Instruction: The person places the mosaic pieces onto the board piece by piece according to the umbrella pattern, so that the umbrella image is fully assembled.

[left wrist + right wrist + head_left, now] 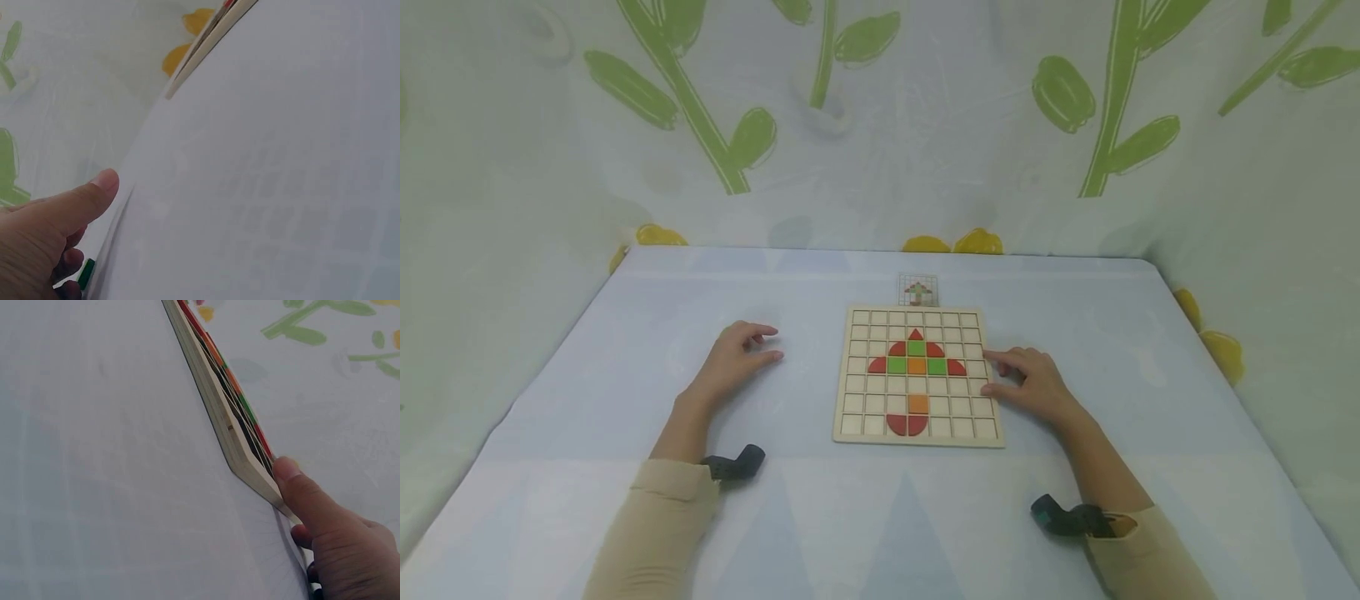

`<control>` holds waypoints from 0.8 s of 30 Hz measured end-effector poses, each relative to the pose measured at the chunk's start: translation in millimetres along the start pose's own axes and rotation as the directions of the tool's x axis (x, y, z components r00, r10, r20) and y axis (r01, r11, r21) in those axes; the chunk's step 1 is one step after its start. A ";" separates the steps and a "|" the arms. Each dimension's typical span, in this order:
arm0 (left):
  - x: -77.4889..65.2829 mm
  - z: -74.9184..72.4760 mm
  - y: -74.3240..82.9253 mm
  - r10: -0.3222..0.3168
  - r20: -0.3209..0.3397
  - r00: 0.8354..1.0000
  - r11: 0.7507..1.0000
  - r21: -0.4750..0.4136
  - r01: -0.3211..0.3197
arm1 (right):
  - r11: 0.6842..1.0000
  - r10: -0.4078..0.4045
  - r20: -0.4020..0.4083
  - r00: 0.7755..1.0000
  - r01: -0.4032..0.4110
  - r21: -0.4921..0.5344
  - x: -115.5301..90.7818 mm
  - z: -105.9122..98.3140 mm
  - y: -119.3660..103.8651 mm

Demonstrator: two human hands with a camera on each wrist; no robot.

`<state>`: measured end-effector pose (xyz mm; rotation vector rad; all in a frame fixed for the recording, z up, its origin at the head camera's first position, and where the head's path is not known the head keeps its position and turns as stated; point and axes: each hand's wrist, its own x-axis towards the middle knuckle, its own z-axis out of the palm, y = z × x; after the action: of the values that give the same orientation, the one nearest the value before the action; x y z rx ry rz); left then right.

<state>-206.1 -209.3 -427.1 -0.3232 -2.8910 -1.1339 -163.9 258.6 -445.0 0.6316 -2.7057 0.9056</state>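
A square wooden grid board lies flat on the table, most of its cells unfilled. Red, green and orange pieces form an umbrella-like figure on it, with an orange square and two red rounded pieces near the bottom. My right hand touches the board's right edge with thumb and forefinger apart. To the left of the board, my left hand hovers or rests with thumb and forefinger apart and nothing visible between them. In the left wrist view a small dark green thing shows beside the fingertips; whether they touch it I cannot tell.
Just behind the board is a small pattern card showing a similar figure. A pale patterned cloth covers the table. Hangings with green leaves surround its back and sides. Dark wrist devices are at both sleeves.
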 end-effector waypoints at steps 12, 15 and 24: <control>-2.5 -10.7 -22.7 -0.101 -0.107 0.989 0.994 0.021 0.104 | 1.000 -0.027 -0.022 0.999 0.028 0.015 -0.4 0.4 -0.2; -1.4 -11.2 -27.6 -0.131 -0.139 0.982 0.991 0.018 0.135 | 1.000 -0.023 -0.021 1.000 0.023 0.018 -0.5 0.1 -0.7; 0.2 -15.4 -27.2 -0.172 -0.109 0.979 0.981 0.077 0.181 | 1.000 -0.005 -0.005 1.000 0.005 0.014 -0.2 0.0 -0.4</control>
<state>-212.6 -239.1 -434.1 -0.0058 -2.9138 -1.0090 -163.5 258.4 -445.0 0.6384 -2.6945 0.9241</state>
